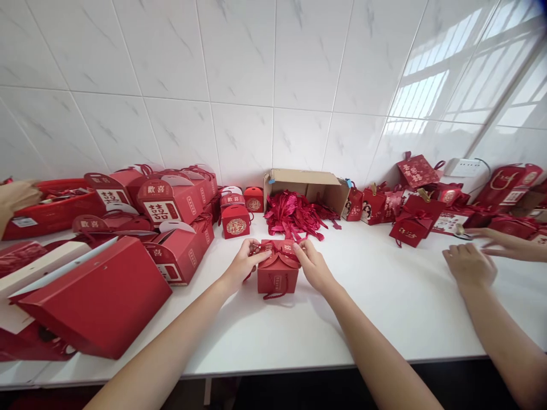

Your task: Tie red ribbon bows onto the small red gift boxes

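A small red gift box [277, 279] with scalloped top flaps, gold print and a dark red cord stands upright on the white table in front of me. My left hand [245, 262] grips its upper left side, with the thumb on the top flaps. On the upper right edge, my right hand [311, 262] has its fingers closed round the corner. A red ribbon lies across the box's top between the two hands. Just behind the box, loose red ribbons [294, 210] spill from a cardboard box [307, 175] lying on its side.
Red gift boxes [171, 199] are stacked to the left, beside a large red box [102, 296] near the front edge. Smaller boxes [236, 221] stand by the wall. A co-worker's hands [470, 265] are at the right, near red bags [416, 219] and a power strip [465, 167].
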`<state>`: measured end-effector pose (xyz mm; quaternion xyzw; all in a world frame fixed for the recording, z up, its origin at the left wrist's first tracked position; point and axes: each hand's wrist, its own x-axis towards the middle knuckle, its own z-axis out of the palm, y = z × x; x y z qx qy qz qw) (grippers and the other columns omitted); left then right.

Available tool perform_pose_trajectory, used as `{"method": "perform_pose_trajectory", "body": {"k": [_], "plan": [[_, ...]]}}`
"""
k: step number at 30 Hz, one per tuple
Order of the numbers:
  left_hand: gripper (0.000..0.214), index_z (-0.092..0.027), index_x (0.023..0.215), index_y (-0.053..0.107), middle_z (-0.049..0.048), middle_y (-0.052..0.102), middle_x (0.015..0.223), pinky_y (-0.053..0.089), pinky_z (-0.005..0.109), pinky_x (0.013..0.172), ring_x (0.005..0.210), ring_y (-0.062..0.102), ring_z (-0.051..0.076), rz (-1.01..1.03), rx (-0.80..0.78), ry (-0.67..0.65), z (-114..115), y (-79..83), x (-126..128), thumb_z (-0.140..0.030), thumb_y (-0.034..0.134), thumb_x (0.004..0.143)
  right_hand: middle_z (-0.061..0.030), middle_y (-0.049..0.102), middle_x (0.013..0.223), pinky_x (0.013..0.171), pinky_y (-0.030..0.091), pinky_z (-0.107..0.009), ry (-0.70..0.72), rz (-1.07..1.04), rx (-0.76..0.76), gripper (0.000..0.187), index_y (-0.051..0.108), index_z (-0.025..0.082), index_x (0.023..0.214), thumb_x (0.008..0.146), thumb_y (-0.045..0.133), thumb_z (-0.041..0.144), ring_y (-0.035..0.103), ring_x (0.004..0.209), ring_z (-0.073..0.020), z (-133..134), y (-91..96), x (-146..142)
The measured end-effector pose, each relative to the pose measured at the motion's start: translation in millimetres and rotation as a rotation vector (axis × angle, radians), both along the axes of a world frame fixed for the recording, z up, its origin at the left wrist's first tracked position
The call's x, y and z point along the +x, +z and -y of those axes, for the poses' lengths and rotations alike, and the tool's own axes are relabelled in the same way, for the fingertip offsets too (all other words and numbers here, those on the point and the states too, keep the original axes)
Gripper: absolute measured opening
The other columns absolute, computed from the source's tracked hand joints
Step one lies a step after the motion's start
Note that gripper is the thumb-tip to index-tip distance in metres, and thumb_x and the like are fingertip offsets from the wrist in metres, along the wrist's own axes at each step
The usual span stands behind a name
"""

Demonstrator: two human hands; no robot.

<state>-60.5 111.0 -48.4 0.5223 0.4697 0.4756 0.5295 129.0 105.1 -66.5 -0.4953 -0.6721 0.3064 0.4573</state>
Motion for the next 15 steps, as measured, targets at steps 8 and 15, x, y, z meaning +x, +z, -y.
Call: {"method": "perform_pose_trajectory", "body": {"k": [8,15], "plan": [[0.045,-0.02,0.09,0.056,0.0006,0.062,0.077,0.034,0.021,0.049,0.063,0.058,0.013,-0.141,-0.119,-0.088,-2.2,-2.2,-8.3,-0.049,0.073,0.06,0.004,0.04,0.055,0.053,0.029,-0.026,0.01,0.049,-0.092,0.047,0.038,0.02,0.056,0.079,0.049,0.06,0.037,0.055,-0.0111,-7.5,-3.1,4.7],[0.045,-0.022,0.101,0.058,0.0013,0.067,0.088,0.033,0.02,0.051,0.065,0.06,0.012,-0.129,-0.195,-0.15,-0.9,-0.7,-7.9,-0.045,0.071,0.065,0.0061,0.035,0.048,0.044,0.019,-0.025,0.104,-0.161,-0.28,0.046,0.038,0.021,0.055,0.073,0.055,0.059,0.027,0.045,-0.0077,-9.2,-2.4,1.7]]}}
